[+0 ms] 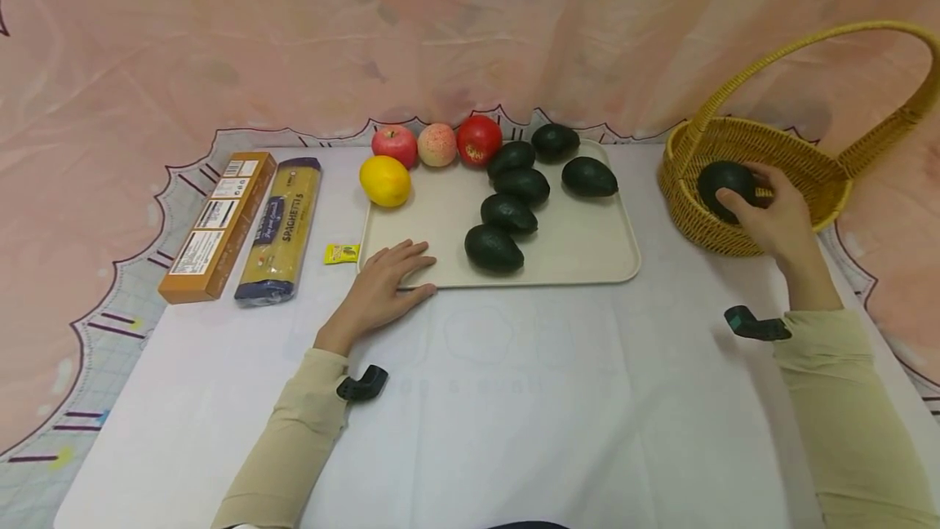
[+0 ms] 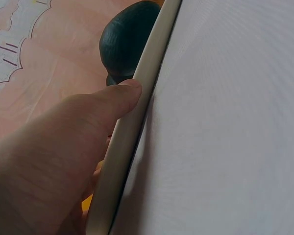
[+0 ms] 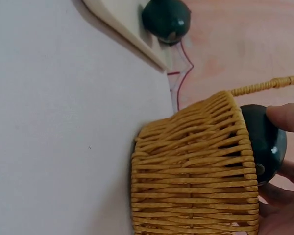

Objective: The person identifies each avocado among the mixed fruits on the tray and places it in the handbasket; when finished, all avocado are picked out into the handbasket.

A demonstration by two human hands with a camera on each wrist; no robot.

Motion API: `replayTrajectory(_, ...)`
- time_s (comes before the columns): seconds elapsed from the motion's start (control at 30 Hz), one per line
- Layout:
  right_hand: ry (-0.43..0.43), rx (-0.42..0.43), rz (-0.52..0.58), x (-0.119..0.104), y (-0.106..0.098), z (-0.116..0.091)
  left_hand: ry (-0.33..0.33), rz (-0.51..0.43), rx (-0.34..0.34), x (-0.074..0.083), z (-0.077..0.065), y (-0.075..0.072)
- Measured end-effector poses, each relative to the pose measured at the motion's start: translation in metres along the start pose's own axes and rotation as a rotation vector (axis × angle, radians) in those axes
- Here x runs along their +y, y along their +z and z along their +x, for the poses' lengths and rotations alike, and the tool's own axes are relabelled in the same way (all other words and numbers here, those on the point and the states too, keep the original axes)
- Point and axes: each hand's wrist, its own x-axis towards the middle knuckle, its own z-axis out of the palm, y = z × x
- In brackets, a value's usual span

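Note:
My right hand (image 1: 780, 215) grips a dark green avocado (image 1: 725, 188) between thumb and fingers, at the left side of the wicker basket (image 1: 679, 215). In the right wrist view the avocado (image 3: 262, 142) shows partly above the basket's rim, the thumb on its upper side. My left hand (image 1: 385, 288) rests with fingers spread on the front left corner of the cream tray (image 1: 573, 255). Its thumb lies on the tray's edge (image 2: 149, 68) in the left wrist view. Several avocados (image 1: 494, 249) lie on the tray, in a slanting row and at its back right.
A lemon (image 1: 385, 181), a red apple (image 1: 395, 145), a peach (image 1: 437, 144) and a pomegranate (image 1: 480, 140) sit along the tray's back left. Left of it lie a small yellow packet (image 1: 341, 254), a spaghetti pack (image 1: 281, 231) and an orange-brown box (image 1: 217, 227). The basket's tall handle (image 1: 793, 51) arches upward.

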Motion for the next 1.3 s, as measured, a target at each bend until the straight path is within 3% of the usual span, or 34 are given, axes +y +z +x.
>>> replayTrajectory(0.77, -0.004, -0.236, -0.259, 0.003, -0.002, 0.029, -0.004, 0.001, 0.001, 0.000, 0.000, 0.001)
replayTrajectory(1.3, -0.043, -0.365, -0.260, 0.001, -0.003, 0.031, -0.007, 0.005, -0.004, 0.001, -0.001, 0.000)
